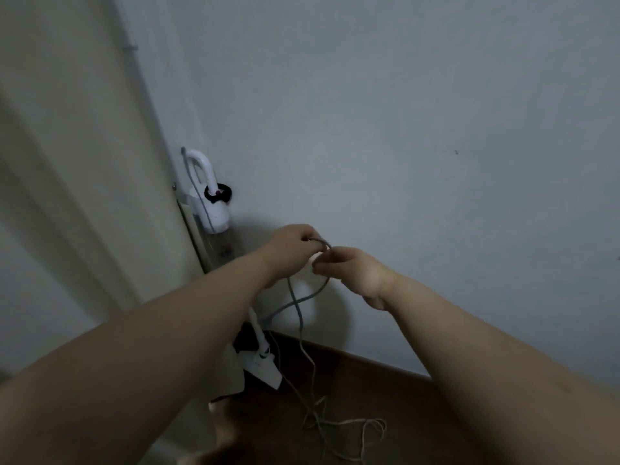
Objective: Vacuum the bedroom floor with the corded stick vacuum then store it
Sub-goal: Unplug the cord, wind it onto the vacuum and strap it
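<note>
Left hand (291,245) and right hand (349,265) meet near the wall, both pinching a loop of the grey cord (297,305). Remaining cord lies tangled on the floor (385,380). White vacuum (209,199) stands in the corner. Vacuuming likely done; cord winding and storing remain.

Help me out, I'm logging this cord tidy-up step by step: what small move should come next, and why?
Probably draw up another length of the grey cord and add it to the loop pinched between the left hand and right hand. Most of the cord lies tangled on the floor, while the vacuum already stands against the wall.
</note>
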